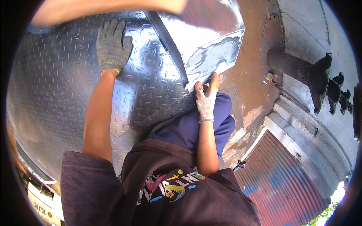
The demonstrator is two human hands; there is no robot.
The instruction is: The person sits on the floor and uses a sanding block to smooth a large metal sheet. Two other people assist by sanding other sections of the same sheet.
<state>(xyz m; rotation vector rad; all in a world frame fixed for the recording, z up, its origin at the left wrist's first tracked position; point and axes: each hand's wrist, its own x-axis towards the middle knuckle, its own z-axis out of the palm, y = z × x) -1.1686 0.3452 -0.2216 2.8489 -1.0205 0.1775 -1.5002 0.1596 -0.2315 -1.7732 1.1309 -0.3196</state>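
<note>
A large silver tread-pattern metal sheet (56, 86) fills the left and middle of the view. My left hand (112, 45), in a grey knit glove, lies flat on it with fingers spread. My right hand (206, 98), in a pale worn glove, pinches the near corner of a smooth shiny metal sheet (211, 41) that lies tilted over the tread sheet's right edge. A dark straight strip (169, 49) runs along that smooth sheet's left edge. Another person's bare forearm (109, 8) crosses the top of the view.
Stained reddish concrete floor (252, 86) lies to the right. A dark ornate post (301, 69) lies along a grey stone kerb at right. A small bottle-like object (270, 77) rests near the post. A painted corrugated shutter (283, 180) shows at the lower right.
</note>
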